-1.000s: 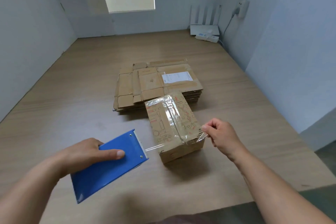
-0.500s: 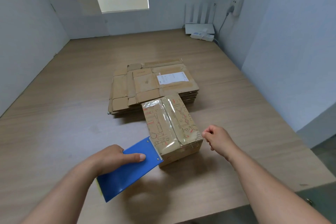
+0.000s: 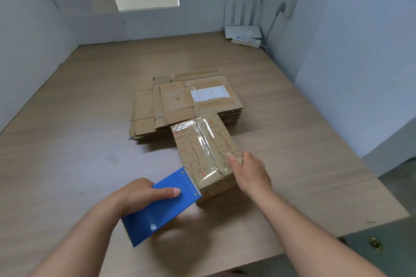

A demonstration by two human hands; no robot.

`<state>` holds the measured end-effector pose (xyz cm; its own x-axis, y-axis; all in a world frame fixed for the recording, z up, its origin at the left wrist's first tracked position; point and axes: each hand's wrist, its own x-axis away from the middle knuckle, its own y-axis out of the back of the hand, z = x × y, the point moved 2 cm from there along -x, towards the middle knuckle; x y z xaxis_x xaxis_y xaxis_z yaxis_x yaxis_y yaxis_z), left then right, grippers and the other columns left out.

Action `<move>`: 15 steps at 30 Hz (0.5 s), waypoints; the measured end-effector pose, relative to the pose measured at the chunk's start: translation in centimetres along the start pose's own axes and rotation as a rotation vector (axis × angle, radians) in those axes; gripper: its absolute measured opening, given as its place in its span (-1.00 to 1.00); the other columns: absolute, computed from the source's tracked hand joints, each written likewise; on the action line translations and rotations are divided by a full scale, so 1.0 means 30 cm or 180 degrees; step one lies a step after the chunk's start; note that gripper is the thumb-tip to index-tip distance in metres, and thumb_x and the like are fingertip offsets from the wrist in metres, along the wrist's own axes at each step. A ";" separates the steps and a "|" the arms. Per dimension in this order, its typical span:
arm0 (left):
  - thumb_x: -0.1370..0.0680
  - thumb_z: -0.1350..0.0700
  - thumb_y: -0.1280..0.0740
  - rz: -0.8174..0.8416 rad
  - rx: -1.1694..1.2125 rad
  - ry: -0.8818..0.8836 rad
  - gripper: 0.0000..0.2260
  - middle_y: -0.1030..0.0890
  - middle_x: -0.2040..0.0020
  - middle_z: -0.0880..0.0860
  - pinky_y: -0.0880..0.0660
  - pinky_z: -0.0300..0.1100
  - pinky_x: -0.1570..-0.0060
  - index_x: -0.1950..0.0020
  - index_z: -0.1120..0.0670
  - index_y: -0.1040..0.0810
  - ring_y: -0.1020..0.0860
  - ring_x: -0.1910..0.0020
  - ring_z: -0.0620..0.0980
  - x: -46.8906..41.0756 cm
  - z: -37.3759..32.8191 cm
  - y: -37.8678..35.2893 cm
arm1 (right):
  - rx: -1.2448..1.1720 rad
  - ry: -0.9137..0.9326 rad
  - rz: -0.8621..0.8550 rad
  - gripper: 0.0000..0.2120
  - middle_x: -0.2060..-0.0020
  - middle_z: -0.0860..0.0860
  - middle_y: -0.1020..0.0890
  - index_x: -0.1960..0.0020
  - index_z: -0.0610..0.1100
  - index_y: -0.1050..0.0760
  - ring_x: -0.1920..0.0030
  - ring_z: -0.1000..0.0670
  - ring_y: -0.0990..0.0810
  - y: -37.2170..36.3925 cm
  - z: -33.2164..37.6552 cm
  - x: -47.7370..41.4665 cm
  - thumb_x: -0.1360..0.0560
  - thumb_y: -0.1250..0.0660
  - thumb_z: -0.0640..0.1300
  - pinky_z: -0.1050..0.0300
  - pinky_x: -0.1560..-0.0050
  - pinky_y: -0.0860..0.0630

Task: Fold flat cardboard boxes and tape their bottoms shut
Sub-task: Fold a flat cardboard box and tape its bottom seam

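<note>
A small folded cardboard box (image 3: 198,148) with red printed drawings stands on the wooden table (image 3: 78,141), with clear tape along its top seam. My left hand (image 3: 137,193) grips a blue tape dispenser (image 3: 162,204), whose toothed front edge touches the box's near left corner. My right hand (image 3: 249,173) lies flat with fingers spread on the box's near right corner, pressing the tape. Just behind the box lies a stack of flat cardboard boxes (image 3: 180,101).
A white router (image 3: 243,31) and power strip sit at the table's far right corner, with a cable running up the wall. Grey walls close in on the left, back and right. The table's near edge ends at the lower right.
The dispenser moved right until it met the box, and the stretched tape strip is gone. My right hand let go of the tape end and settled flat on the box's corner.
</note>
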<state>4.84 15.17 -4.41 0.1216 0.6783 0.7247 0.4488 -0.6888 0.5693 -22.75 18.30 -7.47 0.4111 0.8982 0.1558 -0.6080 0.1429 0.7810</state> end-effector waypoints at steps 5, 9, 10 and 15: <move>-0.02 -0.55 -0.30 0.0035 0.0029 -0.0011 -0.24 -0.68 0.19 -0.06 -0.52 -0.23 0.15 0.06 -0.01 -0.61 -0.66 0.21 -0.08 0.020 0.011 0.013 | 0.0181 -0.0092 0.0173 -0.47 -0.16 -0.09 -0.55 -0.19 -0.11 -0.35 -0.19 -0.17 -0.47 -0.029 -0.003 0.005 -0.52 -0.10 0.32 -0.05 -0.13 -0.44; 0.06 -0.58 -0.30 -0.0043 0.0111 0.0082 -0.19 -0.68 0.28 -0.06 -0.49 -0.24 0.24 0.11 0.02 -0.64 -0.67 0.30 -0.08 0.060 0.051 0.059 | 0.0292 -0.0078 0.0183 -0.48 -0.15 -0.09 -0.55 -0.16 -0.12 -0.34 -0.18 -0.17 -0.48 -0.030 -0.002 -0.007 -0.51 -0.11 0.32 -0.07 -0.13 -0.43; 0.02 -0.58 -0.32 -0.0090 0.0072 0.0131 -0.21 -0.68 0.27 -0.05 -0.48 -0.23 0.24 0.12 0.02 -0.63 -0.66 0.28 -0.08 0.062 0.050 0.058 | 0.0291 -0.0071 0.0196 -0.48 -0.15 -0.09 -0.55 -0.16 -0.12 -0.34 -0.18 -0.18 -0.48 -0.031 0.001 -0.005 -0.51 -0.11 0.32 -0.07 -0.13 -0.43; -0.22 -0.47 -0.39 -0.0234 -0.0186 0.0480 -0.40 -0.59 0.10 -0.02 -0.40 -0.18 0.23 0.07 0.02 -0.55 -0.58 0.14 -0.05 0.024 -0.022 0.064 | 0.0303 -0.0064 0.0220 -0.48 -0.17 -0.09 -0.55 -0.17 -0.12 -0.34 -0.18 -0.17 -0.49 -0.021 0.003 -0.003 -0.52 -0.10 0.32 -0.10 -0.16 -0.43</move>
<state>5.20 14.17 -2.54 -0.0458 0.6844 0.7277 0.3988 -0.6554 0.6415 -22.35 18.10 -7.93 0.3847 0.8958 0.2226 -0.5686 0.0400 0.8217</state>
